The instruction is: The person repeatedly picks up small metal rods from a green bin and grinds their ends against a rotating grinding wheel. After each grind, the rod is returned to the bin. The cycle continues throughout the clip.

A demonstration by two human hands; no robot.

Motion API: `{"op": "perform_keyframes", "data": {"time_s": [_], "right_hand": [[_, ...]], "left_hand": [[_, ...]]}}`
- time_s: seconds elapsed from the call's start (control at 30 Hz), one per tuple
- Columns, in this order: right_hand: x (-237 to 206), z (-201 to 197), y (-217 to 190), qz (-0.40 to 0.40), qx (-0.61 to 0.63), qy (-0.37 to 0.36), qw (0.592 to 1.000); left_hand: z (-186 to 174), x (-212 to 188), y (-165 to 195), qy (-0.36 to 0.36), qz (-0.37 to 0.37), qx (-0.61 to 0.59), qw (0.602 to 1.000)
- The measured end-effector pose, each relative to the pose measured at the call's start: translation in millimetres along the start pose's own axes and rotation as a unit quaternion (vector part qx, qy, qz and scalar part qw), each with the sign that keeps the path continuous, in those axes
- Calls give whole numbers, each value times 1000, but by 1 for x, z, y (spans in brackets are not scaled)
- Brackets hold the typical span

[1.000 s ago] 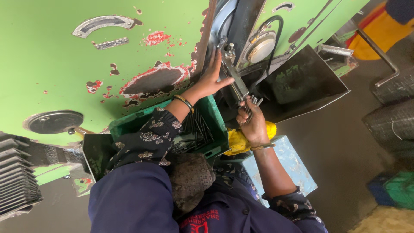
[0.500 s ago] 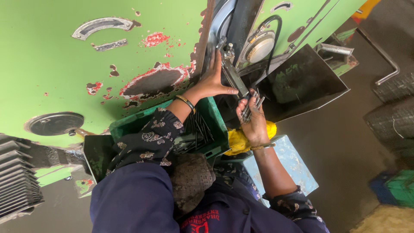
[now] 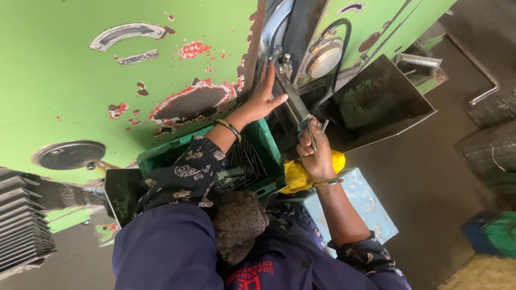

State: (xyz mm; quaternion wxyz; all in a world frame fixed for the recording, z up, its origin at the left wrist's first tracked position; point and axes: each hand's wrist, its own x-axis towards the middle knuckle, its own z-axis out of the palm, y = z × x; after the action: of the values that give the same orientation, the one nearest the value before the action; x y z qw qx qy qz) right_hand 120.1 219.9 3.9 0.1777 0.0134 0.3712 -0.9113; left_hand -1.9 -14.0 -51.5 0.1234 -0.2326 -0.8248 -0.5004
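Note:
My left hand (image 3: 263, 99) lies flat with its fingers spread against the edge of the green machine panel (image 3: 107, 91), just left of a slanted steel bar (image 3: 290, 99). My right hand (image 3: 317, 156) is closed around a thin metal rod (image 3: 313, 134) at the lower end of that bar. Under my left forearm stands a green crate (image 3: 269, 139) that holds several dark metal rods (image 3: 247, 161).
A dark sheet-metal chute (image 3: 376, 102) juts out to the right of the bar. A yellow cloth (image 3: 295, 174) lies on a light blue box (image 3: 371, 207) below my right hand. Black hose and a round fitting (image 3: 322, 59) sit above. Stacked dark parts (image 3: 21, 225) are at lower left.
My right hand has slid slightly down along the bar with the rod. My left hand stays pressed on the machine.

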Motion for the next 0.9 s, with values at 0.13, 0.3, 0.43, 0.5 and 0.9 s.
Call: {"op": "perform_keyframes", "data": {"time_s": [0.13,0.3,0.43,0.5,0.9], "right_hand": [[1,-4,1,-2,-1,-2,1000],[5,-9,6,-30,-3,18,999],[4,-8,4,-12,-9,57,998],[2,-5,2,-5,-11,44,999],[-3,3,0,7,-17,-11,1000]], "left_hand": [[-2,-1,5,12,16,20,1000],[2,-2,8,31,7,53,998],[2,-1,11,43,-5,43,998],[0,1,15,43,-14,33,998],[-2,3,10,-2,25,43,999]]}}
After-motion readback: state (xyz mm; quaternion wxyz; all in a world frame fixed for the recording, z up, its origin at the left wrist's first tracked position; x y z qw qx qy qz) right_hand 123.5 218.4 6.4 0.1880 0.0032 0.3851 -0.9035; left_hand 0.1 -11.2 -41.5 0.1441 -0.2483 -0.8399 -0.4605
